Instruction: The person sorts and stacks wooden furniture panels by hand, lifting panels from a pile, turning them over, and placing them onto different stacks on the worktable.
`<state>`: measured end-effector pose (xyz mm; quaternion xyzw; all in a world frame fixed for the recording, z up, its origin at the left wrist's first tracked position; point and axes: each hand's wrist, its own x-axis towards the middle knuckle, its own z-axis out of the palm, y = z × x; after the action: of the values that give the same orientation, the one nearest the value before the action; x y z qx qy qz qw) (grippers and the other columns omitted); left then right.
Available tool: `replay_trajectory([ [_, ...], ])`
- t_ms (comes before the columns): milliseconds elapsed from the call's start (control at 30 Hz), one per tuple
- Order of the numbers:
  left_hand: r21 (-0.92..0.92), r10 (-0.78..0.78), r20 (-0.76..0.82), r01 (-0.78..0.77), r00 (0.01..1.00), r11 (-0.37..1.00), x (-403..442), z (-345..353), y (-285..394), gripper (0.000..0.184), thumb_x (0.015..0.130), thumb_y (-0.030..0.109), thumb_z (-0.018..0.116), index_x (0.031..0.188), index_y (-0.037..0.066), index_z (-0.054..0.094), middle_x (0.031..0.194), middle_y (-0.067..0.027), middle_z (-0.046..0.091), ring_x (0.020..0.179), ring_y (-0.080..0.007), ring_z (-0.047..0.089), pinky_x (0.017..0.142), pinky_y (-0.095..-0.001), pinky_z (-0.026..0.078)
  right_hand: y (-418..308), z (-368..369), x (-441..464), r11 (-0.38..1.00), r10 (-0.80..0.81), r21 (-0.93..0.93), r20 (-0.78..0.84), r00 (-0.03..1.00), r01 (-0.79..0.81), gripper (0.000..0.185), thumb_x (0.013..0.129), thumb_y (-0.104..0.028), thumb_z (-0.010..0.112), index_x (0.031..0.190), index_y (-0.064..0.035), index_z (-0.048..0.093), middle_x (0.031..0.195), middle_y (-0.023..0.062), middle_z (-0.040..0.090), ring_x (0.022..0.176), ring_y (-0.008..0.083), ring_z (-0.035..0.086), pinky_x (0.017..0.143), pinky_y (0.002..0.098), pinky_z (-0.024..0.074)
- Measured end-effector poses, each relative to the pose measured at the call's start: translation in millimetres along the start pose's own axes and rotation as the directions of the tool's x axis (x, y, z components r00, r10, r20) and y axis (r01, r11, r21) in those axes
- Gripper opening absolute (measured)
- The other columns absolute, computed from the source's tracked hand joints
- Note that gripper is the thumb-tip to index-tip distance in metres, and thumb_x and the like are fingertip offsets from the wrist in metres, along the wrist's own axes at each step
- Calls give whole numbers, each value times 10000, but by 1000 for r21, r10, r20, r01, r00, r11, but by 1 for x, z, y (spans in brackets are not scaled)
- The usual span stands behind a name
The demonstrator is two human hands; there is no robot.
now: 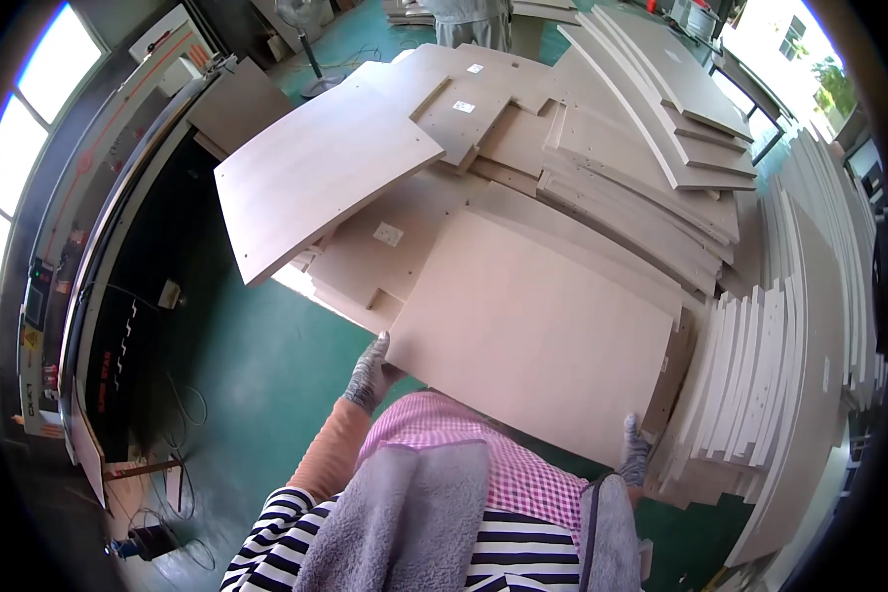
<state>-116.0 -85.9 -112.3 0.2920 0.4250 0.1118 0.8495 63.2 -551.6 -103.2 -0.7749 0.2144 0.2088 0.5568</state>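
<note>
A wide, pale wooden panel (538, 335) spans the space in front of my body. Its left edge is gripped by my left hand (370, 375), gloved in grey, with the thumb lying on top and the fingers beneath. At the near right corner my right hand (635, 452), also gloved, grips the same panel, thumb up along the edge. The panel's far side overlaps the stacked boards (553, 222) behind it; whether it rests on them I cannot tell. Just beyond my left hand lies a board with a white label (388, 234).
More panels (326, 158) lie heaped ahead, some overhanging at the left. Narrow boards (745, 365) and tall panels (809, 326) stand upright at right. A long machine (99, 286) lines the left side above green floor (237, 345). Another person (472, 22) stands at the back.
</note>
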Motion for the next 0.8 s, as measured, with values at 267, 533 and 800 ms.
replay_trajectory([
  [267,480,75,10,-71,997,874,-1,4,1,583,914,421,572,1375,100,419,1222,-84,538,1065,-232,546,915,-422,450,56,-43,68,705,-54,-708,3,999,40,861,840,-696,483,1322,17,460,1248,187,556,1062,299,579,906,394,474],
  [533,315,76,-29,-63,997,947,5,6,-4,514,906,362,620,1291,51,479,1142,-71,576,1021,-214,567,904,-397,477,2,6,71,964,-202,-204,-142,969,171,954,775,-756,510,1306,37,483,1314,197,522,1197,335,495,1012,393,376],
  [800,-187,-154,-85,136,984,973,20,12,-47,357,865,221,695,1152,70,547,1060,-83,624,1044,-248,579,870,-441,537,-48,8,88,975,-206,-69,76,976,211,747,834,-603,595,1210,41,566,1205,142,597,1111,266,544,953,353,420],
])
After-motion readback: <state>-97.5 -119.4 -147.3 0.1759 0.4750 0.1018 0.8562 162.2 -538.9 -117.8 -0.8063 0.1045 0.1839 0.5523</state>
